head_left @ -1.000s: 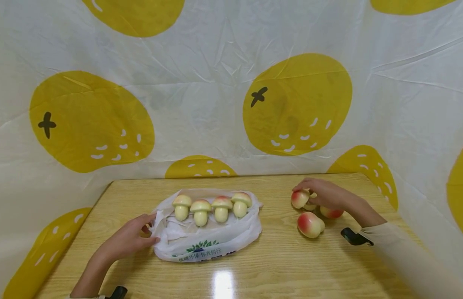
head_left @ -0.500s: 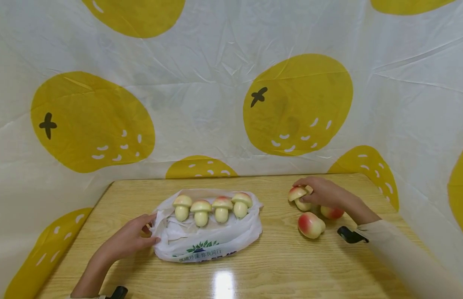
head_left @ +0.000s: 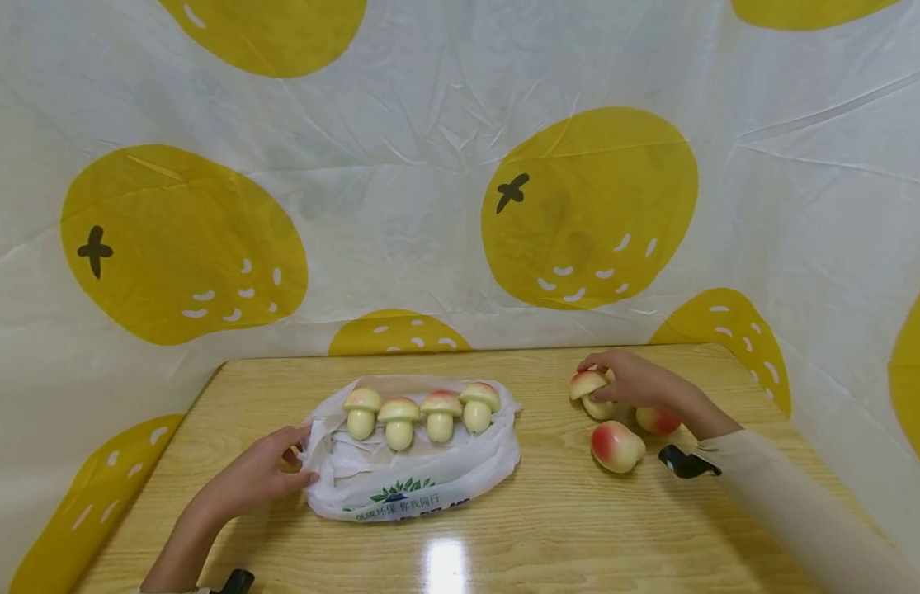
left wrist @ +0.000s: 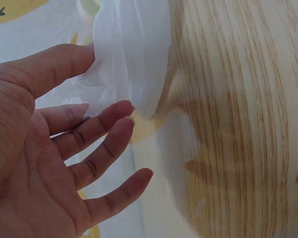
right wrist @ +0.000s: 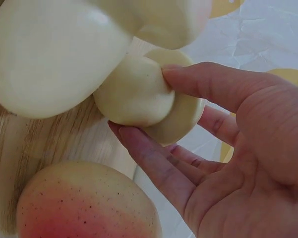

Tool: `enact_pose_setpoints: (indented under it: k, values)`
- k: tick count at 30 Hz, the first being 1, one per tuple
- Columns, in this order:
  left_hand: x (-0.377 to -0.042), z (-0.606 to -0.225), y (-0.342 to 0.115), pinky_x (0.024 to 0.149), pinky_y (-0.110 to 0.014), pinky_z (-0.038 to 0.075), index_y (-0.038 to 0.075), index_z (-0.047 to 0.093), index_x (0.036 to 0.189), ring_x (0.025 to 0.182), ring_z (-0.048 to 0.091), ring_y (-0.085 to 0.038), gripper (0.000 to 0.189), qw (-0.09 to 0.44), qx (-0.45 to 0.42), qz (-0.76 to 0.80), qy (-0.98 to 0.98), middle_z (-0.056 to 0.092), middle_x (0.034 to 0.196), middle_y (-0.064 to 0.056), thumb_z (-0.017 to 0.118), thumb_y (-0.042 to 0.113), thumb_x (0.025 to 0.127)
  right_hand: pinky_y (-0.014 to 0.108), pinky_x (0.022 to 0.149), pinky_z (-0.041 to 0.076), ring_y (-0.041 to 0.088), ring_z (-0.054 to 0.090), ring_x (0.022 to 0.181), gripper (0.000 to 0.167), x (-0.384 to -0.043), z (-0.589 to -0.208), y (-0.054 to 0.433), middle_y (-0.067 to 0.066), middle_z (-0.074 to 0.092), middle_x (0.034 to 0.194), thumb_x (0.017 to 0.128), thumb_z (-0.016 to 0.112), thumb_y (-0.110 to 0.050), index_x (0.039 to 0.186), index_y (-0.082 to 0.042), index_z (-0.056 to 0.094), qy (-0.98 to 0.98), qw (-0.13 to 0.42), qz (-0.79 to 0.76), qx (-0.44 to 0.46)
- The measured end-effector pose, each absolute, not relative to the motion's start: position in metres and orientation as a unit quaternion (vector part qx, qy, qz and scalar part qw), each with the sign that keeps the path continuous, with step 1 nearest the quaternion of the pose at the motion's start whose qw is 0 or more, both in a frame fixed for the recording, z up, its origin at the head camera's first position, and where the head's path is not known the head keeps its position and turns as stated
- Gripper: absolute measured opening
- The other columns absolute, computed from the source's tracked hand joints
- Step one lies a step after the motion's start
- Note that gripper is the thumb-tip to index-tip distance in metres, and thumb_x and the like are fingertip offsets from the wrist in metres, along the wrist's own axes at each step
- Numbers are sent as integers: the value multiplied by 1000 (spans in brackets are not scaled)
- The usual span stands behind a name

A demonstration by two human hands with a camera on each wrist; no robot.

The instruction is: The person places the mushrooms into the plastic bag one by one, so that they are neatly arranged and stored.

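My right hand [head_left: 626, 384] pinches a toy mushroom [head_left: 587, 389], with red on its pale yellow cap, at the right of the table. In the right wrist view, my thumb and fingertips [right wrist: 139, 141] hold its stem [right wrist: 134, 91], the cap facing away. Two more red-and-yellow toy mushrooms, a near one [head_left: 615, 446] and a farther one [head_left: 658, 421], lie beside that hand. My left hand [head_left: 255, 474] holds the left rim of a white plastic bag [head_left: 411, 487], thumb and fingers apart. Some fingertips are hidden by the plastic [left wrist: 134, 54]. Several toy mushrooms [head_left: 398, 421] lie in a row on the bag.
The wooden table [head_left: 534, 544] ends at a white curtain [head_left: 400, 231] printed with big yellow fruit, which also hangs along both sides. Bare wood lies between the bag and the loose mushrooms. Black straps [head_left: 686, 462] show at my wrists.
My right hand has shifted slightly left with the toy mushroom, which has turned so that its stem shows. My left hand and the bag stay put.
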State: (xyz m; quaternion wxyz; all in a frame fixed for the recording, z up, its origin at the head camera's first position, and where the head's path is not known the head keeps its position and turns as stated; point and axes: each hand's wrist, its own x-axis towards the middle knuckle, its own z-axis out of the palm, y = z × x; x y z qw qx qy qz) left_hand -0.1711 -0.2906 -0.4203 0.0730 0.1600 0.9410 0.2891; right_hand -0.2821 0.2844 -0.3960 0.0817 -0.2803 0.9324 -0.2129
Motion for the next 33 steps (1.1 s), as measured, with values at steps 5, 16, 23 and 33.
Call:
enact_pose_setpoints:
  k: [5, 16, 23, 33]
  values:
    - [-170, -420, -290, 73, -28, 52, -5, 55, 139, 92, 59, -16, 70, 72, 162, 284, 942, 64, 108, -3, 83, 30, 85, 45, 84, 52, 35, 62, 105, 44, -280, -394, 284, 18, 67, 119, 90, 77, -14, 128, 2, 63, 928, 98, -245, -262]
    - [-170, -418, -289, 75, -31, 53, -3, 57, 136, 92, 59, -16, 66, 70, 165, 282, 943, 64, 107, -2, 83, 28, 85, 35, 73, 54, 26, 63, 92, 40, -278, -394, 283, 24, 62, 125, 93, 75, -19, 128, -3, 62, 922, 117, -302, -213]
    - [-170, -417, -289, 74, -31, 53, -4, 57, 137, 92, 59, -16, 67, 68, 165, 281, 943, 63, 106, -2, 84, 28, 85, 36, 77, 57, 29, 60, 105, 44, -277, -388, 277, 21, 58, 128, 94, 74, -19, 133, -3, 60, 898, 122, -363, -217]
    - [-168, -414, -287, 73, -29, 51, -5, 55, 138, 94, 60, -18, 69, 89, 145, 294, 941, 63, 106, -3, 83, 31, 86, 36, 83, 52, 29, 57, 108, 39, -273, -377, 258, 11, 62, 125, 94, 74, -22, 130, -10, 64, 888, 102, -376, -246]
